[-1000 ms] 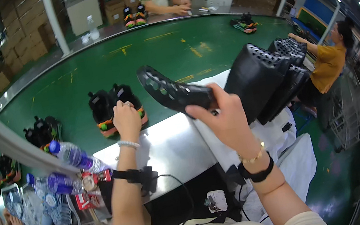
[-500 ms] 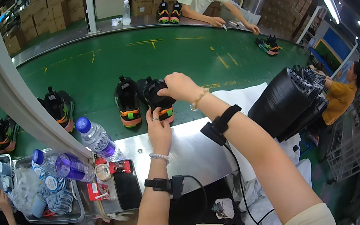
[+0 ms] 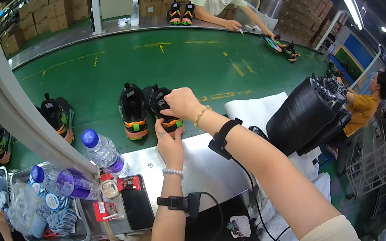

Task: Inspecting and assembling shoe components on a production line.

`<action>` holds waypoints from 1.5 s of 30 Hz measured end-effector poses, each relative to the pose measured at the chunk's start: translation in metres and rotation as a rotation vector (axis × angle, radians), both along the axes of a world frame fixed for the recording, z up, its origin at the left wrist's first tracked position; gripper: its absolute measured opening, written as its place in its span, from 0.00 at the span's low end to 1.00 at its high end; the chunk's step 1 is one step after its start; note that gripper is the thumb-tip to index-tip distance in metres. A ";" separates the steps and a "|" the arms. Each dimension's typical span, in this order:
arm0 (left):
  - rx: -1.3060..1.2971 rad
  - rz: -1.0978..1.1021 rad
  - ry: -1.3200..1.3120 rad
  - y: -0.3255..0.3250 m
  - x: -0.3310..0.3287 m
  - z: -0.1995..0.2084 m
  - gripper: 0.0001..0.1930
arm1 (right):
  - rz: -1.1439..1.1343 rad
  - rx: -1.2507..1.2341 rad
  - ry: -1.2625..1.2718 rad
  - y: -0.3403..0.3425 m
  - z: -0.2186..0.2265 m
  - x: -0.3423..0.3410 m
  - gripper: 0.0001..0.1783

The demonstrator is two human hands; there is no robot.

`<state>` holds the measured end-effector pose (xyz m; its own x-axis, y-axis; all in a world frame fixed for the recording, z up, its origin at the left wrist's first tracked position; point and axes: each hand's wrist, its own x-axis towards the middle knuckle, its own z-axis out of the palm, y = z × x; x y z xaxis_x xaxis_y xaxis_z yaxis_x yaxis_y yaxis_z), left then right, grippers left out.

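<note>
A black sneaker (image 3: 157, 97) with an orange, green and pink sole stands on the green belt (image 3: 183, 61) near its front edge. My left hand (image 3: 170, 144) is closed on the heel end of this sneaker from the near side. The fingers of my right hand (image 3: 183, 105) bend over the collar from the right and grip there; their tips are partly hidden in the opening. Close on its left stands a matching sneaker (image 3: 134, 111), heel toward me, touched by neither hand.
Left are more sneakers (image 3: 57, 117), a white post (image 3: 6, 85), water bottles (image 3: 105, 153), a phone (image 3: 136, 201) and a metal tray (image 3: 82, 228) of tags. Stacked black insoles (image 3: 299, 115) lie right on white sheeting. Across the belt, a co-worker's hand (image 3: 268, 35) holds a sneaker (image 3: 273, 43).
The sneakers on the belt have shifted slightly left, and both my hands have stayed with the right one. Across the belt, the co-worker has lifted one sneaker of the far-right pair.
</note>
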<state>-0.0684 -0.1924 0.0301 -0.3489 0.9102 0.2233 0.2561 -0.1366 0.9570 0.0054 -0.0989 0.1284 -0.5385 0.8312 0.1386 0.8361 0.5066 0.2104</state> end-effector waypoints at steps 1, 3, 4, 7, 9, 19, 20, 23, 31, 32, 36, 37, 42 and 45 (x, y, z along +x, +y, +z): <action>-0.005 -0.002 -0.012 0.000 0.003 0.000 0.25 | 0.006 0.027 0.085 0.001 -0.003 0.005 0.22; 0.035 0.002 0.029 -0.001 0.004 0.001 0.24 | 0.017 0.061 0.171 -0.001 -0.006 0.009 0.22; 0.067 0.003 0.068 0.001 0.006 0.000 0.22 | -0.056 0.042 0.256 -0.006 -0.008 0.008 0.22; 0.096 0.026 0.088 0.002 0.001 -0.011 0.20 | -0.120 0.065 0.352 -0.014 -0.016 0.001 0.21; 0.095 0.027 0.085 0.000 0.001 -0.008 0.20 | -0.059 0.085 0.288 -0.011 -0.018 0.000 0.20; 0.073 0.047 0.067 0.002 0.000 -0.005 0.21 | -0.086 -0.060 0.116 -0.003 0.010 -0.020 0.17; 0.075 0.061 0.079 0.002 -0.002 -0.007 0.22 | -0.139 -0.087 0.186 -0.005 0.013 -0.022 0.17; 0.090 0.074 0.098 0.005 -0.002 -0.011 0.23 | -0.136 0.009 0.239 -0.010 -0.004 -0.021 0.17; 0.014 0.059 0.026 0.001 -0.005 0.001 0.23 | -0.120 -0.052 -0.070 0.013 -0.022 -0.040 0.06; 0.019 0.039 0.008 0.001 -0.004 0.003 0.23 | -0.203 -0.067 -0.127 0.018 -0.028 -0.041 0.05; 0.076 0.060 0.005 0.004 0.000 -0.001 0.24 | -0.331 -0.099 -0.049 0.025 -0.032 -0.048 0.07; 0.071 0.066 0.009 0.004 -0.003 -0.003 0.24 | -0.331 -0.117 -0.012 0.025 -0.031 -0.050 0.08; 0.057 0.103 0.076 0.003 -0.011 -0.008 0.22 | -0.337 -0.266 0.088 0.014 -0.013 -0.051 0.09; 0.046 0.114 0.071 0.000 -0.011 -0.004 0.22 | -0.304 -0.203 0.131 0.012 -0.014 -0.050 0.08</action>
